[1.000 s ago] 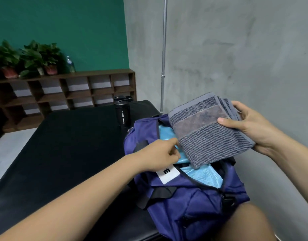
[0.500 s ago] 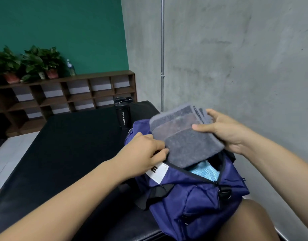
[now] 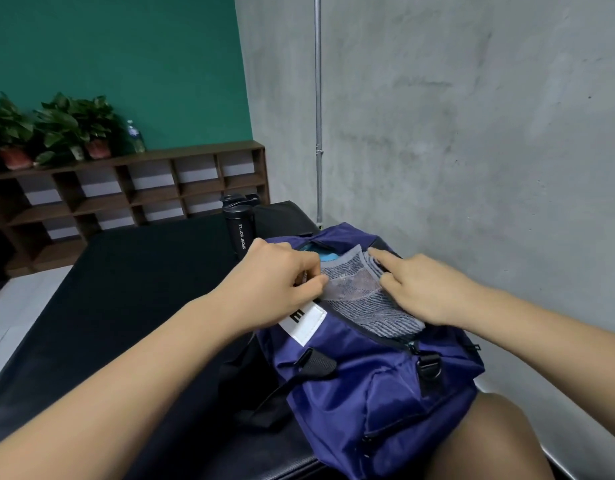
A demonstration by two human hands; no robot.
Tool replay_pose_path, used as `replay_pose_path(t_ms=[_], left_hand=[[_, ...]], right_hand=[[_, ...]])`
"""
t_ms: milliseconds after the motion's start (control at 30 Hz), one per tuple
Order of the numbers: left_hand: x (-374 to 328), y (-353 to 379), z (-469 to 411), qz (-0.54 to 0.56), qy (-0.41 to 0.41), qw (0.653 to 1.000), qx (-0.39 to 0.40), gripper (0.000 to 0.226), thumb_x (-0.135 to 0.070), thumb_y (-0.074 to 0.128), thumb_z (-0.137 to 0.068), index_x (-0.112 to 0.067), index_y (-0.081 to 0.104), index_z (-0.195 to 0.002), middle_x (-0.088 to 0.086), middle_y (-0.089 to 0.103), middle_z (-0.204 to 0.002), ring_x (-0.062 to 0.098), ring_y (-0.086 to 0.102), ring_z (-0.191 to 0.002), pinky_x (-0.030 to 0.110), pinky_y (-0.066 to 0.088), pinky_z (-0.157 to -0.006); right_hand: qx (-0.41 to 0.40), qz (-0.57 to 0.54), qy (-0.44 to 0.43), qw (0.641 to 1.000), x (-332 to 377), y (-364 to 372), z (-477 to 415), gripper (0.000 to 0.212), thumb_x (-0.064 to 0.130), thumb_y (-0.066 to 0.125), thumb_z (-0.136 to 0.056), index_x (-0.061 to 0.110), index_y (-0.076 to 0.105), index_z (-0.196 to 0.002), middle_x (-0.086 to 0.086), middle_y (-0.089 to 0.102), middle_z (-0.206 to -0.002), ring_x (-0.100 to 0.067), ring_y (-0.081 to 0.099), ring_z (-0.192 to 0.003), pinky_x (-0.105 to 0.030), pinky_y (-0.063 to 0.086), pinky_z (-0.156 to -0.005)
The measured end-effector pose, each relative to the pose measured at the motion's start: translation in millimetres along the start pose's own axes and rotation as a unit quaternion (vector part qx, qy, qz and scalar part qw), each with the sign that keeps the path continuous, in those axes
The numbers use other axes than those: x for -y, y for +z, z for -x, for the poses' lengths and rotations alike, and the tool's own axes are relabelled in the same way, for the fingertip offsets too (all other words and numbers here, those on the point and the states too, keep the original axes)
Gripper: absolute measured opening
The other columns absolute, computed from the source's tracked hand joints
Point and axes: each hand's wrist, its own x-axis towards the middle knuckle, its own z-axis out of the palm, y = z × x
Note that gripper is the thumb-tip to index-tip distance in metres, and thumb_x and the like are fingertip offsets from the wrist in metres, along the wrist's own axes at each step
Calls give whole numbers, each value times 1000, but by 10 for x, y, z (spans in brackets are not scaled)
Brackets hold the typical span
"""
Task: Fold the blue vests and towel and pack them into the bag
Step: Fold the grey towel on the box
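Note:
A purple bag [image 3: 379,379] lies on the black padded table [image 3: 133,292] in front of me, its top zip open. The folded grey striped towel [image 3: 361,299] lies inside the opening. A sliver of light blue vest [image 3: 325,256] shows under the towel at the far end. My left hand [image 3: 275,275] pinches the near edge of the bag's opening beside the towel. My right hand [image 3: 420,289] rests flat on the towel's right side, index finger stretched out along the bag's far rim.
A black sport bottle [image 3: 238,226] stands on the table just behind the bag. A grey concrete wall [image 3: 472,133] rises close on the right. A brown cubby shelf [image 3: 126,195] with potted plants stands at the back left. My knee [image 3: 489,441] is under the bag's near end.
The towel was held above the bag in my right hand; it has gone down into the opening. My right hand now lies flat on it, and my left hand moved up to the opening's edge.

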Motion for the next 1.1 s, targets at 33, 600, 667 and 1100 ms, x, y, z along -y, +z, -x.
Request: replay_pose_path(t_ms=[33,600,667,1100], left_hand=[[-19,3,-22,-1,4,1000,6,28,-51,57,-101,-32,60,-79,-12,55,-62,5,54,-75,34,40,-80],[-147,-145,59,8,-185,983,6,36,-42,73,-82,-34,48,-107,-9,52,-89,15,56,-78,34,44,-64],[-151,-190,94,14,-228,971,76,40,-41,68,-85,-33,40,-113,-1,63,-74,18,61,-68,36,44,-59],[56,-794,-105,-5,-225,972,63,27,-15,48,-99,-26,68,-83,-8,65,-71,7,57,-64,24,36,-56]], right_hand=[[-21,80,-13,996,-34,-8,0,62,38,30,-110,27,14,-169,-14,73,-110,-37,67,-97,-41,46,-84],[-2,200,91,976,-440,-347,-214,22,36,53,-99,16,61,-98,-16,69,-105,-38,67,-97,-35,44,-67],[-5,144,94,985,-381,-433,-227,25,38,55,-97,14,59,-89,-14,66,-94,-37,64,-89,-35,45,-65],[-17,-328,61,942,586,-1139,-483,20,19,57,-95,12,58,-76,-1,47,-57,-17,40,-47,-24,30,-46]])
